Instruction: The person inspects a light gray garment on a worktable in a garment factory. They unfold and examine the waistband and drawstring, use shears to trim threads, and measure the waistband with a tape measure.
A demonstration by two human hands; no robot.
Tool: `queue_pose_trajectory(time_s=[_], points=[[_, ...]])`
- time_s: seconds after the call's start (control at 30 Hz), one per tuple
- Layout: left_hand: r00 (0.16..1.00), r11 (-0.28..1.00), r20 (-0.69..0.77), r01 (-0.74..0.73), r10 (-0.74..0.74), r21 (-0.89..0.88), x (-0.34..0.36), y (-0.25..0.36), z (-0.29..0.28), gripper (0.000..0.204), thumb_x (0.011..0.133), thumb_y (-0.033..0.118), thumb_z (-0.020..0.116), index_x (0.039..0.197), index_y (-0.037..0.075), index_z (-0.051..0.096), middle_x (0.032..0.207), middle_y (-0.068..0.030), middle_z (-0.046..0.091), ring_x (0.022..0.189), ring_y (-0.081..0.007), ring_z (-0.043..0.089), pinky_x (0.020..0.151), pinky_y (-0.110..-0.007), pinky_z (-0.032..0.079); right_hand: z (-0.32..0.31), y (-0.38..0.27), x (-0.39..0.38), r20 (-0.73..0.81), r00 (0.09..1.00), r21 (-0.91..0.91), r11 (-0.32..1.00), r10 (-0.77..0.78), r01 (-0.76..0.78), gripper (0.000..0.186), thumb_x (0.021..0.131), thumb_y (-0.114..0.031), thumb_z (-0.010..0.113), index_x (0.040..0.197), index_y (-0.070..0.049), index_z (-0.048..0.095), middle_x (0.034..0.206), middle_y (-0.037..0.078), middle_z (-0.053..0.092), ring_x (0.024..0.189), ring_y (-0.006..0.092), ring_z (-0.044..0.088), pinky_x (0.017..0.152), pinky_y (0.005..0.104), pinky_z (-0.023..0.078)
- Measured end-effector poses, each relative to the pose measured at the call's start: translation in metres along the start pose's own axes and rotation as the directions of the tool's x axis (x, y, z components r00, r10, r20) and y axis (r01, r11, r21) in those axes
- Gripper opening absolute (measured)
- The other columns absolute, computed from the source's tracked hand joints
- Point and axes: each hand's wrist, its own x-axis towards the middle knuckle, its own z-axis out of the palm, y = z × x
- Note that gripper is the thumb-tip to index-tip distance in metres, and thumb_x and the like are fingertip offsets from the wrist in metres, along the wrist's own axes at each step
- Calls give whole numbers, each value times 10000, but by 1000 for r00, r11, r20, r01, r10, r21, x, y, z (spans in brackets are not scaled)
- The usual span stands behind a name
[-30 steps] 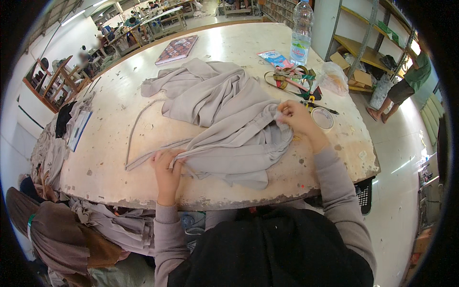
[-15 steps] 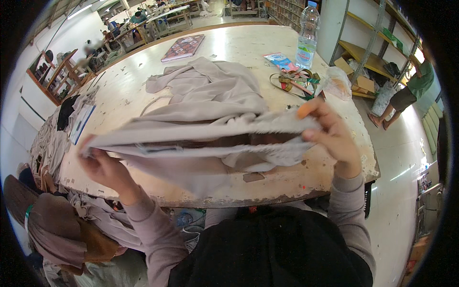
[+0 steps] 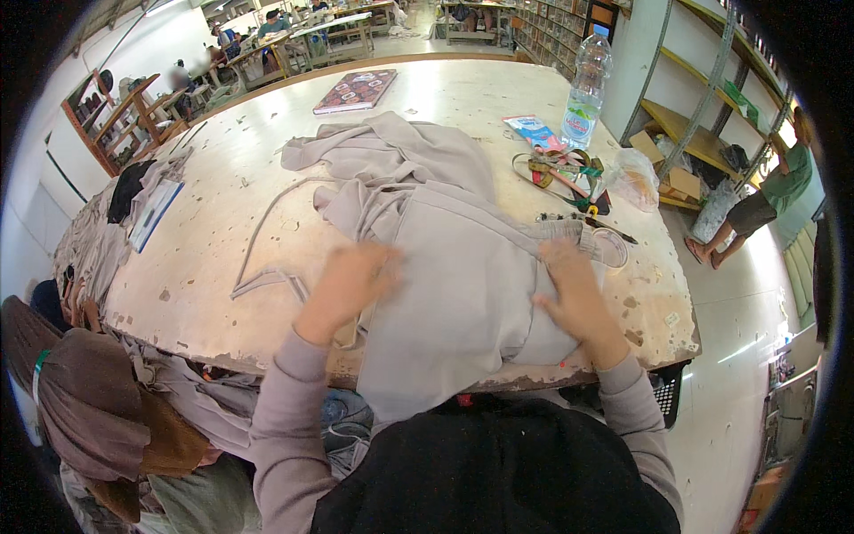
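A light grey-beige garment (image 3: pixel 454 285) lies spread on the worktable, its lower end hanging over the near edge. Its gathered elastic waistband (image 3: pixel 567 233) is at the right. My right hand (image 3: pixel 576 292) rests on the cloth just below that band, thumb and fingers apart. At the garment's left edge is my left hand (image 3: pixel 351 283); motion smears its fingers, so I cannot tell whether they pinch the fabric. A thin matching cord or strip (image 3: pixel 258 227) loops out over the table on the left. Behind lies more crumpled grey cloth (image 3: pixel 400 147).
On the worktable (image 3: pixel 205 276) are a patterned book (image 3: pixel 356 91), water bottle (image 3: pixel 584 98), blue-pink packet (image 3: pixel 534 132), tangled tape measure (image 3: pixel 565 169), plastic bag (image 3: pixel 633 178) and clipboard (image 3: pixel 156 216). A person (image 3: pixel 80 400) sits close on my left; another person (image 3: pixel 756 200) stands by the shelves at right.
The garment, earlier stretched in the air between my hands with its opening showing, now lies on the table. My hands have come closer together, and the right one no longer grips the band.
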Motion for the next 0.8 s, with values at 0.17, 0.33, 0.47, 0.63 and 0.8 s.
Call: queue_pose_trajectory(time_s=[0.17,0.33,0.47,0.63,0.8], points=[[989,997,-127,77,-79,-25,-26,-10,10,224,774,127,621,969,18,622,916,-132,634,849,-251,606,776,-320,462,-32,-5,31,511,832,284,871,218,-402,458,788,-264,617,1176,-34,534,1168,170,548,1114,287,507,986,371,340],[955,946,-130,233,-266,-227,-36,-16,-11,204,778,119,606,949,7,618,868,-131,626,813,-246,597,757,-313,458,-20,-14,64,341,936,436,867,88,-241,444,809,-315,600,1171,-63,546,1164,151,559,1125,275,506,999,386,326],[985,974,-21,164,-170,-155,-47,1,11,204,786,123,601,952,6,617,869,-134,623,822,-255,597,761,-318,458,52,-58,65,357,849,324,904,-389,278,589,842,-511,476,1302,-145,441,1339,143,413,1287,299,320,1029,549,216],[979,986,-141,138,-150,-92,-55,-8,21,225,777,132,610,966,10,615,905,-145,621,846,-273,597,758,-330,461,113,-43,112,516,821,114,969,-245,218,637,848,-537,455,1348,-149,387,1434,127,287,1353,305,181,1021,588,184],[932,953,-210,273,-296,-131,-78,-20,7,247,749,138,632,959,10,614,883,-158,623,802,-276,611,719,-336,477,89,-8,128,345,938,762,588,-18,-269,380,843,-302,591,1137,-61,572,1153,98,563,1091,196,495,931,350,371]])
